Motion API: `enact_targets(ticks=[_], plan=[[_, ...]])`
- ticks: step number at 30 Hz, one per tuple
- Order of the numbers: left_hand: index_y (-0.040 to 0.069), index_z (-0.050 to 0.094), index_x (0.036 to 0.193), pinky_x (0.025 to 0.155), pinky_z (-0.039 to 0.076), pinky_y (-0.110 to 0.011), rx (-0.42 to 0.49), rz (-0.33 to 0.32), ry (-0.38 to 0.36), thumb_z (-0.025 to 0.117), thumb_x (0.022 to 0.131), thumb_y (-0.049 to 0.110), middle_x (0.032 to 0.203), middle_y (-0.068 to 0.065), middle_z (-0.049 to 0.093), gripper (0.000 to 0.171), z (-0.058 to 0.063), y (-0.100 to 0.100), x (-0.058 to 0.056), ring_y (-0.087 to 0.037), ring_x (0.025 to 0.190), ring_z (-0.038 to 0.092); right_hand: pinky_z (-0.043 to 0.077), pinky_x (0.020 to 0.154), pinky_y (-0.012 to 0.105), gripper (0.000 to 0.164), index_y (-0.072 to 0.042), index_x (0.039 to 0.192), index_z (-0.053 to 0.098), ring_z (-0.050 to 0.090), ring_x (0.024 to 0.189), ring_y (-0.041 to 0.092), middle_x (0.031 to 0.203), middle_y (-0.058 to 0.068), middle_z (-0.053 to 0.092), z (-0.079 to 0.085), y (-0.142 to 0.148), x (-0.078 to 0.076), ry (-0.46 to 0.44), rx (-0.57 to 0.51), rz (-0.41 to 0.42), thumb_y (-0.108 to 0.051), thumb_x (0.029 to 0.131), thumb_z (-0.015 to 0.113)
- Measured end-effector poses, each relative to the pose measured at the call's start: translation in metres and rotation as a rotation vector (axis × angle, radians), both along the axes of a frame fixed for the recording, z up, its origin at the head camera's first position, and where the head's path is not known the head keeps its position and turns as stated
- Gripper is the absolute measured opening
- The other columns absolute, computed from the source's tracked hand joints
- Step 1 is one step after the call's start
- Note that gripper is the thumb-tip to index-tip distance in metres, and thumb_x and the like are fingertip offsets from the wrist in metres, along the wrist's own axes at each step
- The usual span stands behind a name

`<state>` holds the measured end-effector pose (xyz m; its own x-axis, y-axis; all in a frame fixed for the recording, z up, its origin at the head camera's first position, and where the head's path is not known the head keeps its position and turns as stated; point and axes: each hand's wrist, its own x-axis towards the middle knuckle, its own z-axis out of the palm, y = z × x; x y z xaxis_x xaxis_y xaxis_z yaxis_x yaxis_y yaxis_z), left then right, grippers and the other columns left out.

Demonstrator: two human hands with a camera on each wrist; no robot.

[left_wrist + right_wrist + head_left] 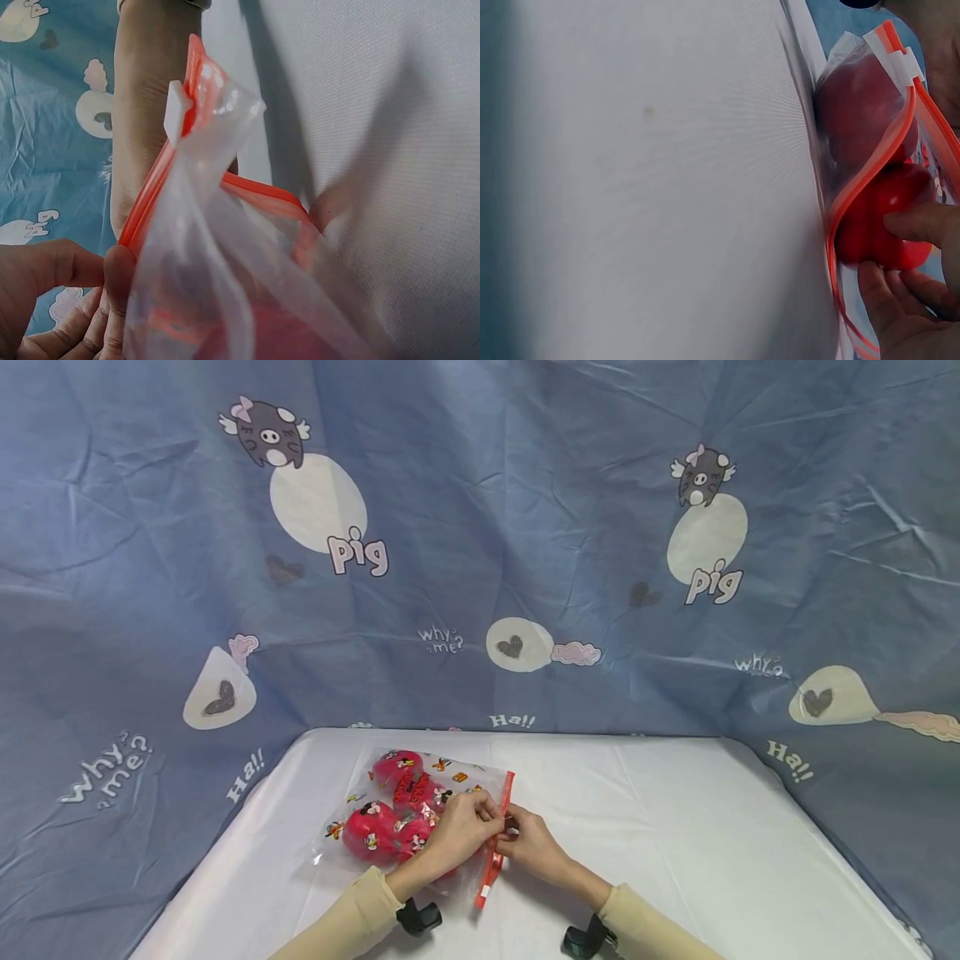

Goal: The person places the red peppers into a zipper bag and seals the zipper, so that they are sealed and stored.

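A clear zip bag with cartoon prints lies on the table, several rounded red objects inside. Its red zip strip runs along the right side and gapes partway. A white slider sits near one end. My left hand reaches across the bag and pinches the strip between thumb and finger. Beside it, my right hand is at the bag's mouth with bent fingers. A gap shows between its thumb and fingers, in front of a glossy red object; whether they touch it is unclear.
A white cloth covers the table. Behind it hangs a blue curtain with pig prints. Dark wrist straps sit by both cream sleeves.
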<state>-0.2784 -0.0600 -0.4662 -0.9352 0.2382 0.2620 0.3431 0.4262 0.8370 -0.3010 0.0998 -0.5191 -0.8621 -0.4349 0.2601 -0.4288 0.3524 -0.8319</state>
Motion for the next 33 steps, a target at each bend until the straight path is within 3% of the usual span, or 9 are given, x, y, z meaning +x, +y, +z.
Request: enact_targets(ticks=[11, 14, 18, 21, 25, 29, 33], plan=[[0.006, 0.066, 0.076, 0.043, 0.044, -0.02, 0.006, -0.016, -0.004, 0.067, 0.079, 0.009, 0.064, -0.003, 0.067, 0.005, -0.001, 0.0, 0.003, -0.005, 0.048, 0.057, 0.056, 0.079, 0.022, 0.027, -0.005, 0.106, 0.063, 0.067, 0.094, 0.013, 0.101, 0.01, 0.069, -0.003, 0.008, 0.004, -0.031, -0.052, -0.004, -0.003, 0.08, 0.072], [0.008, 0.067, 0.076, 0.041, 0.042, -0.019, 0.013, -0.023, -0.011, 0.066, 0.083, 0.011, 0.061, -0.003, 0.066, 0.008, -0.001, -0.001, 0.004, -0.005, 0.046, 0.056, 0.057, 0.078, 0.026, 0.024, 0.001, 0.107, 0.062, 0.068, 0.092, 0.024, 0.099, 0.015, 0.068, 0.008, 0.011, 0.013, -0.06, -0.071, -0.026, 0.002, 0.083, 0.067], [0.009, 0.068, 0.075, 0.039, 0.04, -0.018, 0.004, -0.018, -0.003, 0.067, 0.085, 0.015, 0.057, -0.001, 0.064, 0.011, 0.002, -0.003, 0.005, -0.005, 0.044, 0.055, 0.057, 0.07, 0.027, 0.022, 0.006, 0.108, 0.062, 0.068, 0.082, 0.029, 0.092, 0.019, 0.068, 0.02, 0.017, 0.023, -0.076, -0.053, -0.063, 0.005, 0.086, 0.061], [0.012, 0.068, 0.074, 0.04, 0.039, -0.018, -0.034, 0.01, 0.033, 0.07, 0.085, 0.02, 0.057, 0.003, 0.063, 0.014, 0.006, -0.005, 0.006, -0.002, 0.046, 0.053, 0.055, 0.058, 0.025, 0.02, 0.008, 0.105, 0.062, 0.066, 0.068, 0.022, 0.085, 0.021, 0.068, 0.024, 0.022, 0.029, -0.112, -0.041, -0.068, 0.005, 0.087, 0.058], [0.017, 0.068, 0.072, 0.048, 0.04, -0.018, -0.103, 0.053, 0.101, 0.071, 0.084, 0.024, 0.062, 0.009, 0.063, 0.015, 0.011, -0.007, 0.009, 0.001, 0.054, 0.05, 0.049, 0.048, 0.025, 0.016, 0.01, 0.096, 0.063, 0.058, 0.054, 0.014, 0.077, 0.024, 0.067, 0.029, 0.023, 0.041, -0.199, -0.024, -0.041, -0.004, 0.094, 0.054], [0.018, 0.067, 0.073, 0.055, 0.044, -0.017, -0.173, 0.03, 0.146, 0.07, 0.085, 0.022, 0.066, 0.011, 0.062, 0.012, 0.013, -0.009, 0.018, 0.001, 0.06, 0.051, 0.05, 0.046, 0.025, 0.041, 0.007, 0.087, 0.065, 0.058, 0.05, 0.009, 0.069, 0.015, 0.068, 0.018, 0.022, 0.047, -0.352, -0.015, 0.007, -0.029, 0.1, 0.05], [0.015, 0.068, 0.077, 0.06, 0.044, -0.018, -0.299, -0.022, 0.212, 0.071, 0.084, 0.023, 0.073, 0.007, 0.061, 0.011, 0.014, -0.011, 0.033, -0.003, 0.068, 0.052, 0.054, 0.046, 0.03, 0.062, 0.006, 0.088, 0.068, 0.061, 0.049, 0.011, 0.067, 0.01, 0.069, 0.012, 0.021, 0.054, -0.553, -0.063, 0.068, -0.049, 0.099, 0.043]])
